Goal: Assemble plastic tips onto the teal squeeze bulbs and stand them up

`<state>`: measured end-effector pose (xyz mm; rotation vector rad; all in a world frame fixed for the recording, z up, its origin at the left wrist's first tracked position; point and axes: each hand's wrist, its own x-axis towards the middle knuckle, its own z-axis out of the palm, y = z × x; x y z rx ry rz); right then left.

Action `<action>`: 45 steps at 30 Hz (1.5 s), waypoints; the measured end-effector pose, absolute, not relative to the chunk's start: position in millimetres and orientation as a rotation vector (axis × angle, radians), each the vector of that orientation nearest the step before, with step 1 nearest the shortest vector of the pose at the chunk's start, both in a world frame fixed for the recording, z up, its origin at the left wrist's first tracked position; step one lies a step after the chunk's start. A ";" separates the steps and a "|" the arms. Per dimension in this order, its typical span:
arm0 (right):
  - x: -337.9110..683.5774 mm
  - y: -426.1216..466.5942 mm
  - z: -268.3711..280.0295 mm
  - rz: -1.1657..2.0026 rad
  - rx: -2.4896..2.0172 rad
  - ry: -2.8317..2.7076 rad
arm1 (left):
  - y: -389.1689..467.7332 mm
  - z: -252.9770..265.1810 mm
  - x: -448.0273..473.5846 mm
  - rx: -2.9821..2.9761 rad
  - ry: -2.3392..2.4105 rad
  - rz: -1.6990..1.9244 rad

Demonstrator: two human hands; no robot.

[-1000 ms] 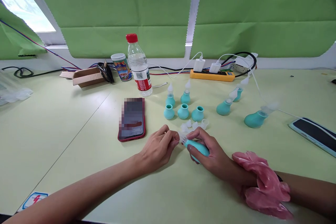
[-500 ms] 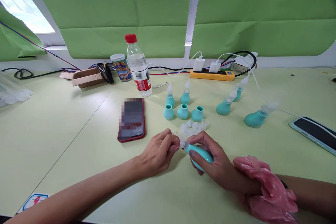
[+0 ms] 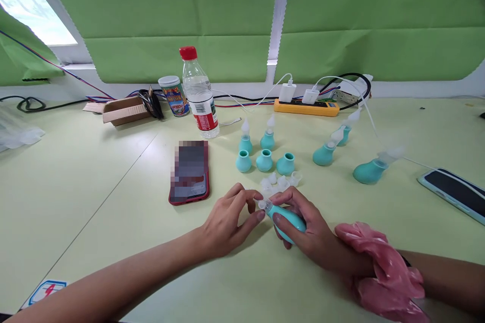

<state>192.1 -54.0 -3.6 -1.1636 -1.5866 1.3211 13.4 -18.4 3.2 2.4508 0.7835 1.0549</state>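
My right hand [image 3: 312, 234] is wrapped around a teal nasal aspirator bulb [image 3: 290, 223], tilted with its neck toward the left. A clear tip piece [image 3: 263, 205] sits at the neck. My left hand [image 3: 232, 219] is beside that piece, thumb and index finger apart; the index fingertip is close to it, and contact is hard to make out. Just beyond my hands lies a small heap of translucent plastic parts [image 3: 280, 181]. Three open teal bulbs [image 3: 264, 160] stand behind the heap. Two tipped aspirators [image 3: 267, 139] stand farther back, and three more aspirators [image 3: 369, 171] lie to the right.
Left of the bulbs lies a red-cased phone [image 3: 189, 174]. A water bottle [image 3: 200, 96], a canister [image 3: 174, 96] and a cardboard box [image 3: 123, 112] are behind it. A yellow power strip [image 3: 306, 107] holds two chargers; a white cable runs to another phone [image 3: 454, 192].
My left thumb and index finger have spread apart from their pinch at the clear tip. My right hand keeps the bulb in nearly the same place.
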 end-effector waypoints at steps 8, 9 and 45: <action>193.4 -52.1 -1.1 1.354 -1.161 -1.612 | -11.9 -2.7 16.0 2.675 0.592 1.396; 193.5 -52.3 -0.7 1.327 -1.163 -1.629 | -12.6 -2.7 15.9 2.698 0.565 1.399; 194.9 -56.0 11.7 1.170 -0.929 -2.075 | -23.8 15.7 15.3 2.169 0.788 0.455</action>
